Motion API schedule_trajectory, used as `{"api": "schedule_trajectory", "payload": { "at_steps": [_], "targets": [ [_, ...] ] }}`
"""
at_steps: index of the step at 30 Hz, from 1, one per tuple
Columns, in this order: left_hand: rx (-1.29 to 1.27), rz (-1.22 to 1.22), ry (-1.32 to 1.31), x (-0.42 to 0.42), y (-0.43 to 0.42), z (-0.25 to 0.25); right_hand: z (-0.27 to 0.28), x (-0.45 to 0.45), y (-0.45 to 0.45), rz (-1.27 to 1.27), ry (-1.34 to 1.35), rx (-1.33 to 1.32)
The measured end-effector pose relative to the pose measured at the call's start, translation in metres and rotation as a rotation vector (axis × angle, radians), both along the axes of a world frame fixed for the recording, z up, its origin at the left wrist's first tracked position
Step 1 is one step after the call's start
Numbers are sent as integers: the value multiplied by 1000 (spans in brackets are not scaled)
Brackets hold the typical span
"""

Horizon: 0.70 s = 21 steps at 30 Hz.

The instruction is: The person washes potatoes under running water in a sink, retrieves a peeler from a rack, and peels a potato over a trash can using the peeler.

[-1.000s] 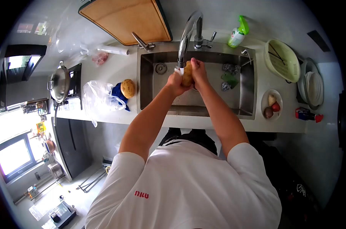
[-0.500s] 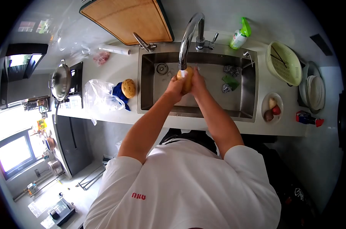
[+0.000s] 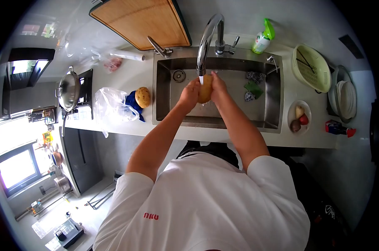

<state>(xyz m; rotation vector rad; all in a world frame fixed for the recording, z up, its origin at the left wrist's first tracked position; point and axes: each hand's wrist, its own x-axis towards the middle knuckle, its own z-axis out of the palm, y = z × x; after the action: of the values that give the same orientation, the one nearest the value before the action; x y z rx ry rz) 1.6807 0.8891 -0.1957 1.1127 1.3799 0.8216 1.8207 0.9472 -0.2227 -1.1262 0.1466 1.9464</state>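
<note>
Between my two hands is a potato [image 3: 205, 90], held over the sink [image 3: 185, 119] beneath the tap [image 3: 203, 50]. Water from the spout runs onto it. My left hand [image 3: 190, 94] grips the potato's left side, and my right hand [image 3: 218, 87] wraps around its right side. Both hands' fingers are partly hidden behind the potato. A second potato [image 3: 142, 97] lies on the counter left of the sink, on a dark blue cloth or bag [image 3: 133, 103]. Steel scouring pads [image 3: 254, 77] and a green scrubbing pad [image 3: 253, 88] lie in the sink's right part.
Left stand a clear plastic bag [image 3: 110, 106] and a lidded pan [image 3: 68, 90]. A cutting board [image 3: 141, 23] leans behind. To the right are a spray bottle [image 3: 263, 39], a pale green colander [image 3: 319, 69], a bowl of vegetables [image 3: 293, 112] and stacked dishes [image 3: 345, 98].
My hands have shifted slightly around the potato under the water, and more of its front shows now. The view has moved a little; the other things stay in place.
</note>
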Motion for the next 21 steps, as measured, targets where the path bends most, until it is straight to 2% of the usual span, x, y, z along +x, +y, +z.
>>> {"api": "schedule_trajectory", "payload": {
  "at_steps": [3, 6, 9, 11, 12, 13, 14, 15, 16, 18, 21],
  "targets": [
    [-169, 307, -282, 9, 0, -8, -66, -5, 0, 15, 247, 66],
    [-553, 408, -306, 21, 7, 49, -28, -10, -15, -186, 190, 27],
    [-643, 286, -221, 16, 15, 57, -28, -13, -29, -41, -80, 424],
    [-245, -65, 309, 3, 16, -6, -16, -26, -38, -60, -296, 365],
    [-131, -182, 500, 1, 16, -22, -11, -29, -37, -70, -404, 338],
    [-10, -278, 701, 1, 16, -32, -13, -23, -34, 11, -335, 363],
    [6, -316, 838, 3, 13, -42, -15, -14, -29, 94, -264, 386],
    [16, -296, 846, 5, 10, -36, -18, -6, -23, 175, -191, 408],
    [25, -276, 854, 8, 7, -22, -27, -2, -18, 133, -71, 322],
    [32, -116, 603, 14, -1, 14, -46, 4, -9, 55, 164, 153],
    [-373, 317, -208, 35, 0, 34, -65, 17, -5, -34, 360, 228]
  ]
}}
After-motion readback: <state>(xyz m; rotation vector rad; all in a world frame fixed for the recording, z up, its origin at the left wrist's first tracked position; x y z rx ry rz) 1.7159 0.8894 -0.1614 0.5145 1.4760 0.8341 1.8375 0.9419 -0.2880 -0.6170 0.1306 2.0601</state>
